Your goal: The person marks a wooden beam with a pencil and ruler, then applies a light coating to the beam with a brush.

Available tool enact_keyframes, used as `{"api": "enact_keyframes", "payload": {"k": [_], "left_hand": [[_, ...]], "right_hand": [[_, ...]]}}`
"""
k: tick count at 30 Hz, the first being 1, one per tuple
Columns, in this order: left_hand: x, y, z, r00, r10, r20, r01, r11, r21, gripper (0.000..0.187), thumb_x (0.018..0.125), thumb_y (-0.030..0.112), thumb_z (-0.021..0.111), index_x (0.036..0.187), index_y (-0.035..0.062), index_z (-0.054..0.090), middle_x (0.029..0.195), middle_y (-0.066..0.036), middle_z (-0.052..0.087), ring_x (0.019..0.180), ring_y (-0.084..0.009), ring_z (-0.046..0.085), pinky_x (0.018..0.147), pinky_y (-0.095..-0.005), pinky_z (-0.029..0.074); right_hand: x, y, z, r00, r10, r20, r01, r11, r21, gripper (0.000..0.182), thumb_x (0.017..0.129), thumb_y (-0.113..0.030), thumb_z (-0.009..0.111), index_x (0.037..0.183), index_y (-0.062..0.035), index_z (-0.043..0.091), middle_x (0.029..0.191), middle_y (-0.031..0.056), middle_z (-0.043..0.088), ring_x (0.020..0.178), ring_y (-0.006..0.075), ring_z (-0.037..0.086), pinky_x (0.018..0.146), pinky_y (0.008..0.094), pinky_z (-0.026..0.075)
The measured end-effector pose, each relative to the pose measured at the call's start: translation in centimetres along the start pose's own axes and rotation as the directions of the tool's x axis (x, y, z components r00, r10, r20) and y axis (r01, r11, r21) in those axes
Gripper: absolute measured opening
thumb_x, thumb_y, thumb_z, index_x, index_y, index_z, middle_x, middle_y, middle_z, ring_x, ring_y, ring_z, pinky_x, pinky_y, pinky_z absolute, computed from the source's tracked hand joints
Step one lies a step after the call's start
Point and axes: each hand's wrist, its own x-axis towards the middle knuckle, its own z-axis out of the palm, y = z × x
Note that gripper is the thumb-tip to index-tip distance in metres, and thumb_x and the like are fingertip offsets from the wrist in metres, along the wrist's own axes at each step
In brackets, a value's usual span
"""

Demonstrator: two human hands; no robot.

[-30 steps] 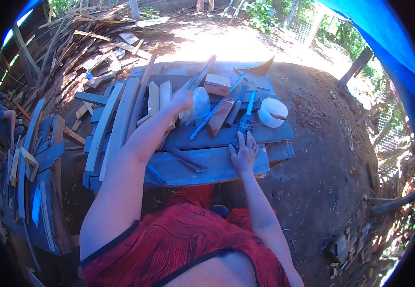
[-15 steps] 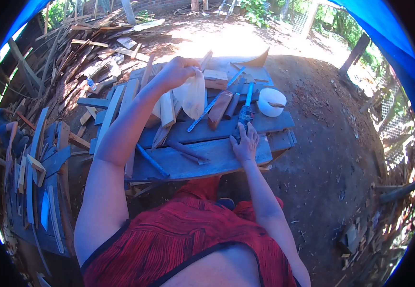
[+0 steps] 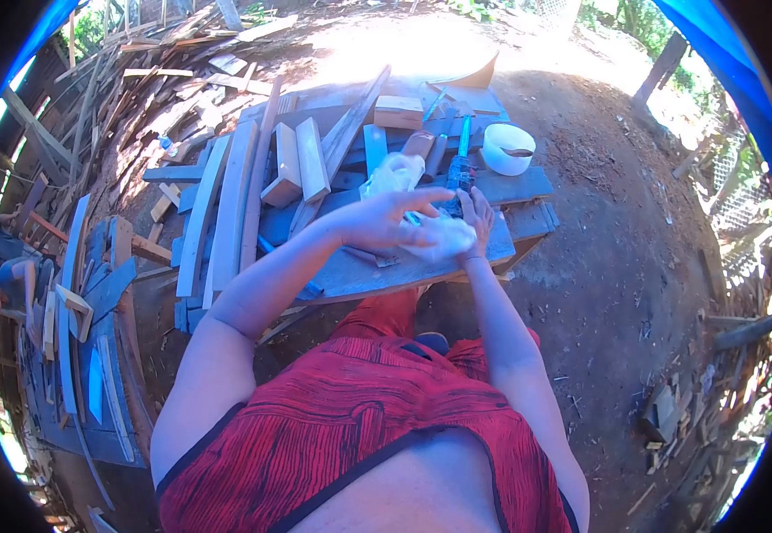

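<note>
Head view | bag [image 3: 444,238] beside left hand [image 3: 388,219], half-open, hold unclear | right hand [image 3: 478,218], loosely open, touching tool [image 3: 461,171]

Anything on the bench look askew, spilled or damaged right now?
I see no obvious spill. The brown sheet at the far edge of the bench curls upward instead of lying flat. The white container shows a dark, curved patch on its side, which looks odd; I can't tell whether it's damage.

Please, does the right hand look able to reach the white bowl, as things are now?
Probably yes. The white bowl stands just beyond the right hand and slightly to its right, and nothing visible seems to block the way between them.
</note>
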Motion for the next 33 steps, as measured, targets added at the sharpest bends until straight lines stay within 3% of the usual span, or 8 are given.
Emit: {"api": "enact_keyframes", "payload": {"k": [5,11,14,17,20,23,26,33], "left_hand": [[-2.1,0.2,-2.9,0.981,-0.086,-0.173,0.087,0.996,-0.003,0.073,0.080,0.027,0.072,0.142,0.0141,0.037,0.130,-0.013,0.052,0.125,-0.0245,0.045,0.104,-0.0399,0.033],[-2.3,-1.9,-3.0,0.811,0.157,-0.563,0.253,0.774,0.580,0.077,0.068,0.037,0.077,0.134,0.0143,0.046,0.128,-0.014,0.046,0.122,-0.0363,0.042,0.101,-0.0448,0.036],[-1.8,-4.0,-1.3,0.836,-0.102,-0.540,0.296,0.912,0.285,0.073,0.064,0.035,0.077,0.129,0.0134,0.051,0.134,-0.014,0.039,0.123,-0.0379,0.039,0.100,-0.0445,0.037],[-1.5,-4.5,-0.8,0.874,-0.101,-0.476,0.307,0.874,0.377,0.052,0.067,0.030,0.074,0.113,0.0093,0.060,0.127,-0.013,0.047,0.120,-0.0329,0.044,0.097,-0.0438,0.038],[-1.1,-5.8,-0.9,0.911,-0.157,-0.381,0.342,0.804,0.486,0.028,0.071,0.022,0.069,0.093,0.0054,0.065,0.107,-0.012,0.060,0.104,-0.0265,0.056,0.088,-0.0393,0.044],[-1.6,-6.8,-1.5,0.824,-0.393,-0.408,0.173,0.860,-0.480,0.010,0.075,0.005,0.057,0.085,0.0046,0.061,0.085,-0.004,0.064,0.082,-0.0181,0.062,0.081,-0.0303,0.047],[-2.9,-6.5,-2.8,0.855,-0.377,-0.356,-0.102,0.551,-0.828,0.011,0.075,0.005,0.055,0.085,0.0043,0.059,0.082,-0.006,0.064,0.076,-0.0161,0.062,0.072,-0.0275,0.049],[-6.3,-3.3,-3.5,0.864,-0.382,-0.326,-0.152,0.419,-0.895,0.020,0.078,0.004,0.057,0.098,0.0033,0.059,0.089,-0.006,0.064,0.077,-0.0120,0.061,0.072,-0.0259,0.049]], "right_hand": [[-0.2,0.6,-1.5,0.992,0.079,-0.099,-0.058,0.979,0.196,0.040,0.080,-0.023,0.069,0.115,-0.0077,0.061,0.121,0.0145,0.057,0.114,0.0330,0.051,0.099,0.0434,0.036],[3.1,-9.4,-10.4,0.999,-0.043,0.024,0.020,0.804,0.595,0.027,0.082,-0.014,0.067,0.107,-0.0058,0.063,0.108,0.0123,0.061,0.100,0.0267,0.059,0.099,0.0394,0.036],[2.4,-12.5,-11.7,0.845,-0.441,0.304,0.270,0.841,0.469,0.023,0.082,-0.017,0.066,0.103,-0.0078,0.064,0.108,0.0118,0.061,0.104,0.0251,0.057,0.102,0.0449,0.031],[1.0,-14.7,-11.4,0.688,-0.373,0.622,0.365,0.919,0.147,0.030,0.082,-0.025,0.063,0.108,-0.0097,0.063,0.109,0.0110,0.061,0.113,0.0261,0.053,0.105,0.0572,0.022],[-1.2,-12.5,-8.8,0.771,-0.343,0.537,0.343,0.934,0.104,0.031,0.082,-0.028,0.059,0.108,-0.0102,0.061,0.105,0.0117,0.064,0.120,0.0311,0.047,0.103,0.0691,0.011],[-1.0,-12.0,-10.1,0.722,-0.280,0.633,0.359,0.933,0.004,0.042,0.082,-0.032,0.059,0.118,-0.0106,0.056,0.114,0.0149,0.060,0.126,0.0343,0.040,0.104,0.0697,0.009],[-0.8,-11.4,-10.8,0.724,-0.279,0.631,0.412,0.909,-0.071,0.051,0.076,-0.042,0.067,0.118,-0.0132,0.059,0.136,0.0181,0.044,0.135,0.0393,0.026,0.105,0.0678,0.007],[1.9,-11.3,-12.0,0.695,-0.121,0.708,0.442,0.849,-0.289,0.046,0.071,-0.041,0.072,0.108,-0.0148,0.066,0.149,0.0186,0.025,0.139,0.0432,0.014,0.106,0.0671,0.009]]}}
